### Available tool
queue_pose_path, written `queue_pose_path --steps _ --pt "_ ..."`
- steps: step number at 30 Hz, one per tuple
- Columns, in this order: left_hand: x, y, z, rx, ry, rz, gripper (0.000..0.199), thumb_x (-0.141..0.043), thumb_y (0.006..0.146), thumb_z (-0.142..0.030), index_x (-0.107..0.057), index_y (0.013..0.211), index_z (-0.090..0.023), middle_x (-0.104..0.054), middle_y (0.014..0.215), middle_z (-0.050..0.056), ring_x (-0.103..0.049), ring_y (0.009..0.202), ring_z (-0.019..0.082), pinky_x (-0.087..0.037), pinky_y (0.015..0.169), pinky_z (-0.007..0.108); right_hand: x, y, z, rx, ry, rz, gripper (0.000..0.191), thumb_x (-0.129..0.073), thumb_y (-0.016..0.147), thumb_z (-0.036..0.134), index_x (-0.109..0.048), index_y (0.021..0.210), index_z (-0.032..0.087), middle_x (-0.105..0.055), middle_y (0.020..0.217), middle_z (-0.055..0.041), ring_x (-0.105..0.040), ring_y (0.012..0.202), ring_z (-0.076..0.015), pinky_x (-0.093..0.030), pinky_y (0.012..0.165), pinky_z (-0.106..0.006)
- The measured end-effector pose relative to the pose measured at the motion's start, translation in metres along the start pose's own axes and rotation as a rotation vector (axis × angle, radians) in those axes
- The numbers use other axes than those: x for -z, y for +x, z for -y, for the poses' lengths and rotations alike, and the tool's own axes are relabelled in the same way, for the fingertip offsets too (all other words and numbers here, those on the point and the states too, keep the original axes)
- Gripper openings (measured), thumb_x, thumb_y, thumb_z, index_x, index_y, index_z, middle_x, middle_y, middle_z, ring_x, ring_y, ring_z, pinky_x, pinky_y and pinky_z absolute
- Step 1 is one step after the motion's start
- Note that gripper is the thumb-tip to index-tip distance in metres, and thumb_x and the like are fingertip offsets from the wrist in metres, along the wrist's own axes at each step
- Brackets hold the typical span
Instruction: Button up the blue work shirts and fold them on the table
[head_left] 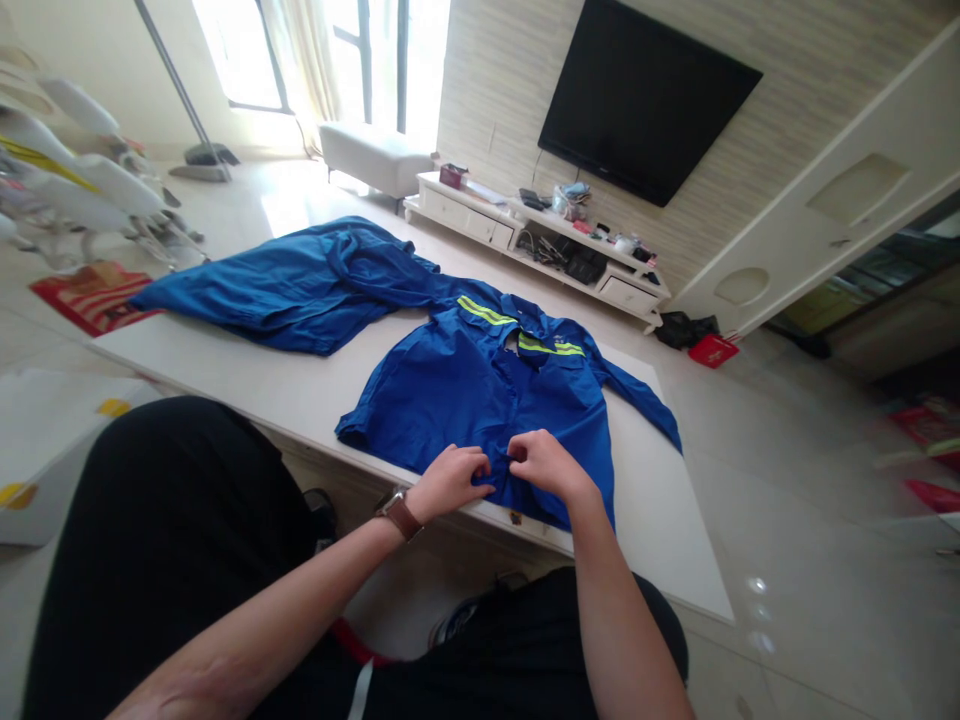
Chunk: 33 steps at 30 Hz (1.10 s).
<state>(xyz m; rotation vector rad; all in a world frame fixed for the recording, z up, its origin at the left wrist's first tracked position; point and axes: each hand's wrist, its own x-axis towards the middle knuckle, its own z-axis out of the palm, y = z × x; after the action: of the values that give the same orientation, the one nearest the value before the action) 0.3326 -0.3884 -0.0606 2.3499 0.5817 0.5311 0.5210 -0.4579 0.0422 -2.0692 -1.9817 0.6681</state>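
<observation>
A blue work jacket [427, 400] with yellow-green reflective stripes across the chest lies front up on a white table [660, 530], its collar at the far side and its hem near me. My left hand [450, 480], with a brown-strapped watch on the wrist, has its fingers curled on the jacket's lower front beside the middle opening. Close by on the right, my right hand [544, 462] pinches the cloth at the other side of that opening. The fingertips partly hide the cloth they grip. Another blue garment [277, 285] lies bunched at the table's left end.
Beyond the table stand a white TV cabinet [465, 212] with small items on it and a grey bench [375, 160]. A red bag [97, 295] lies on the floor at the left, near a white box [52, 440]. My knees flank the table's near edge.
</observation>
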Motion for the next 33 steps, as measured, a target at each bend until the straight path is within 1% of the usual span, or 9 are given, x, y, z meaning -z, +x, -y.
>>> queue_pose_path --steps 2,5,9,12,15,20,26,30,33 --pt "-0.006 0.003 -0.004 -0.006 0.04 0.037 0.019 -0.08 0.081 -0.035 -0.071 0.09 -0.021 -0.071 0.09 0.004 -0.064 0.084 0.02 -0.036 0.076 0.031 0.001 -0.002 -0.001 -0.002 0.019 -0.03 0.014 -0.06 0.07 0.012 -0.072 0.075 0.017 -0.07 0.073 -0.0013 -0.06 0.069 -0.0142 -0.037 0.063 -0.023" --pt "-0.009 0.005 -0.003 -0.009 0.05 0.064 0.018 -0.081 0.08 -0.033 -0.07 0.089 -0.021 -0.071 0.089 0.002 -0.063 0.085 0.02 -0.034 0.076 0.032 0.002 -0.003 -0.004 -0.002 0.09 -0.066 0.014 -0.059 0.071 0.013 -0.072 0.075 0.016 -0.069 0.071 -0.0005 -0.058 0.068 -0.0135 -0.038 0.063 -0.022" --pt "-0.008 0.002 0.001 -0.041 0.027 0.066 0.015 -0.079 0.083 -0.032 -0.068 0.085 -0.021 -0.069 0.085 0.0 -0.062 0.088 0.02 -0.032 0.077 0.032 0.004 -0.003 -0.011 -0.013 0.222 -0.044 0.014 -0.058 0.073 0.017 -0.072 0.076 0.015 -0.067 0.068 0.0003 -0.057 0.066 -0.0136 -0.039 0.062 -0.023" --pt "-0.008 -0.001 0.001 -0.068 -0.027 0.062 0.012 -0.074 0.088 -0.032 -0.068 0.087 -0.021 -0.069 0.086 0.0 -0.062 0.088 0.018 -0.032 0.079 0.031 0.003 -0.003 -0.013 -0.02 0.263 -0.015 0.017 -0.057 0.072 0.018 -0.073 0.079 0.015 -0.068 0.069 0.0003 -0.057 0.067 -0.0139 -0.04 0.063 -0.023" --pt "-0.008 -0.004 0.0 -0.023 -0.104 0.012 0.011 -0.068 0.093 -0.032 -0.068 0.091 -0.021 -0.07 0.09 0.0 -0.061 0.082 0.016 -0.034 0.08 0.031 -0.002 -0.002 -0.011 -0.02 0.249 0.037 0.018 -0.057 0.07 0.015 -0.074 0.078 0.014 -0.069 0.071 -0.0004 -0.059 0.068 -0.0141 -0.04 0.063 -0.022" --pt "-0.01 -0.007 0.003 0.124 -0.177 -0.05 0.014 -0.064 0.094 -0.035 -0.066 0.093 -0.022 -0.063 0.074 -0.002 -0.055 0.068 0.015 -0.034 0.065 0.028 -0.013 0.002 -0.003 -0.025 0.202 0.097 0.021 -0.058 0.069 0.013 -0.076 0.079 0.014 -0.071 0.071 -0.0011 -0.06 0.068 -0.0144 -0.041 0.061 -0.021" --pt "-0.011 -0.008 0.003 0.109 -0.117 -0.051 0.007 -0.065 0.09 -0.029 -0.069 0.092 -0.023 -0.065 0.07 -0.001 -0.057 0.069 0.017 -0.034 0.065 0.028 -0.018 0.004 0.0 0.017 0.152 0.104 0.025 -0.057 0.07 0.012 -0.079 0.081 0.016 -0.072 0.071 -0.0007 -0.061 0.066 -0.0135 -0.04 0.061 -0.021" --pt "-0.01 -0.008 0.001 0.074 -0.094 -0.035 0.013 -0.064 0.085 -0.02 -0.072 0.095 -0.024 -0.069 0.076 0.0 -0.059 0.071 0.017 -0.038 0.071 0.028 -0.02 0.004 -0.002 0.022 0.11 0.114 0.026 -0.057 0.07 0.011 -0.08 0.081 0.016 -0.073 0.071 -0.0012 -0.062 0.067 -0.0134 -0.041 0.063 -0.021" --pt "-0.009 -0.008 0.0 0.055 -0.084 -0.035 0.012 -0.064 0.085 -0.018 -0.072 0.092 -0.023 -0.07 0.077 0.0 -0.058 0.071 0.016 -0.038 0.072 0.028 -0.022 0.004 -0.004 0.022 0.111 0.14 0.027 -0.057 0.07 0.01 -0.081 0.08 0.017 -0.074 0.072 -0.0018 -0.064 0.068 -0.0139 -0.042 0.063 -0.021"
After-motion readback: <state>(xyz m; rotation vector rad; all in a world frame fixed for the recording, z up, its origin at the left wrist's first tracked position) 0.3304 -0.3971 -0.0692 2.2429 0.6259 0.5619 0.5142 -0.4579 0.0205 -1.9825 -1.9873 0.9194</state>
